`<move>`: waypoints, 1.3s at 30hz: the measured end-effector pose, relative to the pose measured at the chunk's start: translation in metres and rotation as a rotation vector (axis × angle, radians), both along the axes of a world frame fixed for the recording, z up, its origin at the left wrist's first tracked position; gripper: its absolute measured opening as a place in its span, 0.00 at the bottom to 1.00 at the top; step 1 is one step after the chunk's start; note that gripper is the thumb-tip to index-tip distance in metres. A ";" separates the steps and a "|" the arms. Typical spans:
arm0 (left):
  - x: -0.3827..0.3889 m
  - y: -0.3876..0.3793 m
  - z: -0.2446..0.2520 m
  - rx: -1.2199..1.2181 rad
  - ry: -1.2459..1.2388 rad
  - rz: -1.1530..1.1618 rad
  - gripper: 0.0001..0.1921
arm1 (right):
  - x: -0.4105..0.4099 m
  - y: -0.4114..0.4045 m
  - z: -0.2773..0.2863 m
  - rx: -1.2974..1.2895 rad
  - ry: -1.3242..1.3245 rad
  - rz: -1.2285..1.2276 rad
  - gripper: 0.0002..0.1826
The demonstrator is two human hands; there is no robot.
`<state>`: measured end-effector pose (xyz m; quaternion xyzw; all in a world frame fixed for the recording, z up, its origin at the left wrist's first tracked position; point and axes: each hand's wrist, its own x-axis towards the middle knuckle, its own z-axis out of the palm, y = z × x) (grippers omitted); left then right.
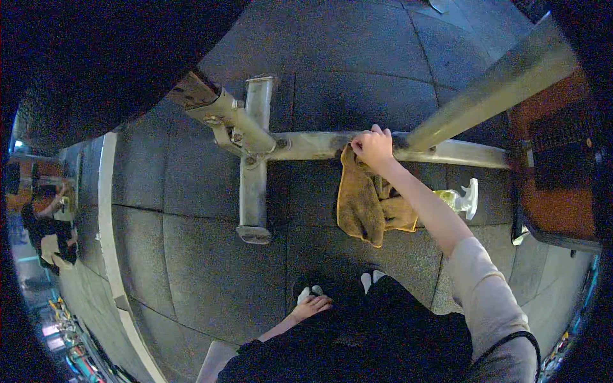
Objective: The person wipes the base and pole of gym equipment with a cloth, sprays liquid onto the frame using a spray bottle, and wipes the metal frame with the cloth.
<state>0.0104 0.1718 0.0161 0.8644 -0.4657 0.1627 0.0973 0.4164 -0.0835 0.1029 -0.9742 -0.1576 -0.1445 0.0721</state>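
My right hand [373, 146] pinches the upper corner of a brown cloth with yellow edging [359, 201], right at the horizontal metal frame tube [306, 146]. The cloth hangs down in front of the tube, over the dark floor tiles. Behind my right forearm a spray bottle with a white trigger head [467, 198] shows in part; its base is hidden. My left hand [311, 307] rests on my dark clothing near my knee, its fingers fairly straight, with nothing seen in it.
A metal crosspiece with a foot [254, 234] and bolted bracket stands at centre left. A thick slanted tube [493, 91] rises at the right, beside an orange and black part [555, 191]. A large dark shape covers the upper left. A mirror edge [107, 215] stands at the left.
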 end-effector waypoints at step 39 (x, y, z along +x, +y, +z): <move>-0.023 0.016 -0.037 0.495 -0.314 -0.240 0.21 | 0.003 0.015 -0.005 -0.150 -0.122 0.133 0.05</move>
